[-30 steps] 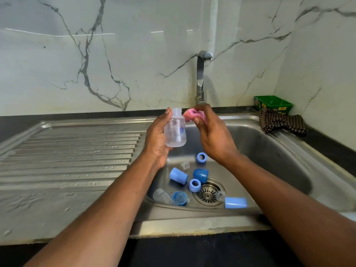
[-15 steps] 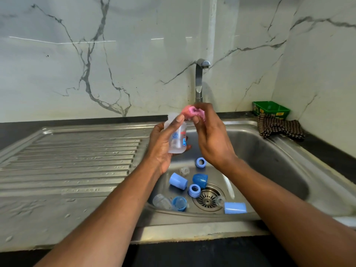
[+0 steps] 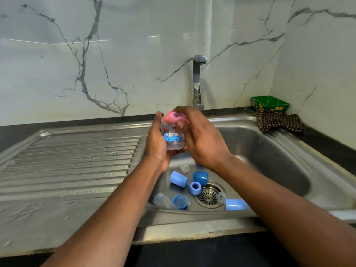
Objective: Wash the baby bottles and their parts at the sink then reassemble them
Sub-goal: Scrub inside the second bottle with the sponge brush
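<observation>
My left hand grips a small clear baby bottle with a blue picture band, held upright over the sink basin. My right hand pinches a pink scrubber and presses it onto the bottle's mouth. On the basin floor lie several parts: a light blue cap, a dark blue cap, a blue ring, another clear bottle beside a blue collar, a light blue cap and clear teats.
The tap rises behind my hands. A ribbed steel drainboard stretches to the left. A brown checked cloth and a green tub sit at the back right corner. The drain strainer is in the basin's front.
My left hand turned the bottle, so its blue picture band now faces me. My right hand brought the pink scrubber from beside the bottle onto its mouth.
</observation>
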`<state>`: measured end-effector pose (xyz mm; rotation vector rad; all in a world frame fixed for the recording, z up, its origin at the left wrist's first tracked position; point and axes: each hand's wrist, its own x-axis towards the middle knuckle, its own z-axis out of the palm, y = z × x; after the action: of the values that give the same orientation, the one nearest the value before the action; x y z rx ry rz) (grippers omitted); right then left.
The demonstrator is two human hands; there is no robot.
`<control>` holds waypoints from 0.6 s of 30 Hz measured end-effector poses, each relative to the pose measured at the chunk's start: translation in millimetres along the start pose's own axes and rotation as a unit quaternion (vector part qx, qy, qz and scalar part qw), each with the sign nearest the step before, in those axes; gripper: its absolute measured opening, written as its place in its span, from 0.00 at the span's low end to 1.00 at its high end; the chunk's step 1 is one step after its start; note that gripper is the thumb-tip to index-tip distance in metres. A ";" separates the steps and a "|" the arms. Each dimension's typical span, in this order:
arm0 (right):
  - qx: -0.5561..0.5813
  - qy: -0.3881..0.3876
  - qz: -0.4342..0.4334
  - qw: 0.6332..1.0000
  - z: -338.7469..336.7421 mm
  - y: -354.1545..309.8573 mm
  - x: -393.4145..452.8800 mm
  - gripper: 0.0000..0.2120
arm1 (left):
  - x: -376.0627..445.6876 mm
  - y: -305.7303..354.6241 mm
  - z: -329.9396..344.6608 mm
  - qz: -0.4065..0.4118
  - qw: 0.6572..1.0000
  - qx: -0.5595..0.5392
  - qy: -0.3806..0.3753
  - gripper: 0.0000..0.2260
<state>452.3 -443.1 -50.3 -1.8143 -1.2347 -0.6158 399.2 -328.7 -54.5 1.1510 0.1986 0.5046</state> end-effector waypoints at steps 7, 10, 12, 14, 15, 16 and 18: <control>0.031 0.028 0.090 0.995 0.1 25.6 4.0 0.12 | -7.5 21.6 0.1 -0.019 0.998 0.028 -0.052 0.26; 0.055 0.092 0.039 0.994 -6.2 10.3 3.4 0.11 | -8.7 20.0 5.0 -0.015 0.998 0.011 -0.061 0.23; 0.067 0.107 0.011 0.992 -9.3 -0.9 4.0 0.10 | -7.1 17.5 3.5 -0.010 0.998 -0.005 -0.056 0.25; 0.067 0.110 -0.010 0.992 -11.0 -4.9 3.1 0.10 | -5.6 16.8 2.5 -0.006 0.999 -0.005 -0.051 0.24; 0.065 0.102 -0.021 0.992 -10.6 -5.5 2.1 0.10 | -5.6 15.6 1.2 -0.003 0.999 -0.004 -0.051 0.22; 0.056 0.089 -0.032 0.994 -10.8 -6.1 1.7 0.10 | -6.8 15.0 1.2 0.001 0.999 -0.002 -0.052 0.21; 0.025 0.066 -0.029 0.997 -8.1 -1.8 1.7 0.11 | -8.9 13.5 0.4 0.002 0.999 -0.006 -0.045 0.19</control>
<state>451.8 -448.8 -44.1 -1.6738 -1.2067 -0.7188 387.8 -329.1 -43.0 1.1592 0.1149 0.4559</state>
